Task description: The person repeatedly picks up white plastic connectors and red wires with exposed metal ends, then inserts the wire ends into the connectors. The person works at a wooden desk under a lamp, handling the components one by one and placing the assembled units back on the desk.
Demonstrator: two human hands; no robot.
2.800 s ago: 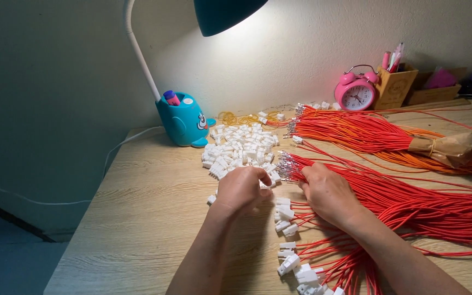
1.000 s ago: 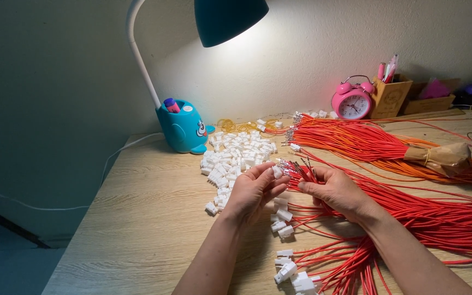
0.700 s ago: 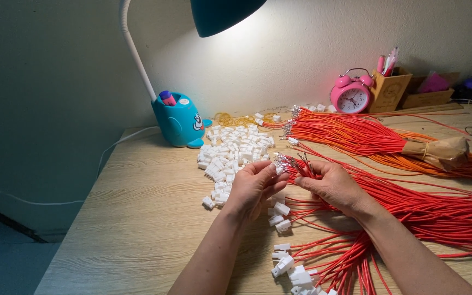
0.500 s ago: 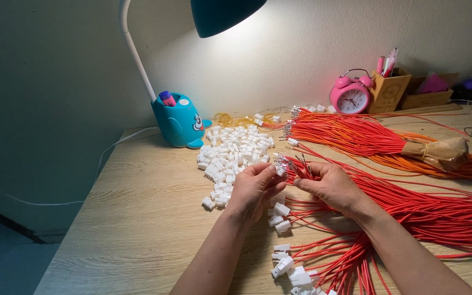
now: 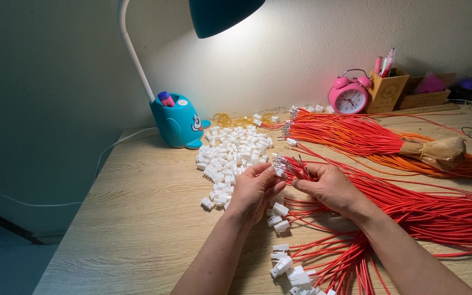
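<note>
Hands meet over the middle of the wooden counter [image 5: 137, 218], just past the centre of the view. The left hand [image 5: 255, 191] has its grip closed on a small white connector [image 5: 277, 171], pinched between thumb and fingertips at its 1 o'clock edge. The right hand [image 5: 331, 188] has its grip closed on a red wire [image 5: 301, 169], whose metal tip points toward 10 o'clock and sits just beside the connector; whether the tip is already inside the housing cannot be told. That wire belongs to a loose spread of red wires [image 5: 443, 213] that fans across the counter from the hands toward 3 o'clock and 5 o'clock. At 6 o'clock from the hands lie finished wires with white connectors [image 5: 288, 267] on their ends. A pile of loose white connectors [image 5: 230, 155] lies at 11 o'clock from the left hand, close by. Farther back, at 1 o'clock, a second bundle of orange-red wires [image 5: 356, 134] is bound with brown paper wrap [image 5: 435, 153]. A teal whale-shaped lamp base [image 5: 178, 123] stands at 10 o'clock, with its teal shade [image 5: 222, 13] overhead. A pink alarm clock [image 5: 348, 95] and a wooden pen holder [image 5: 387, 90] stand against the wall at 1 o'clock.
</note>
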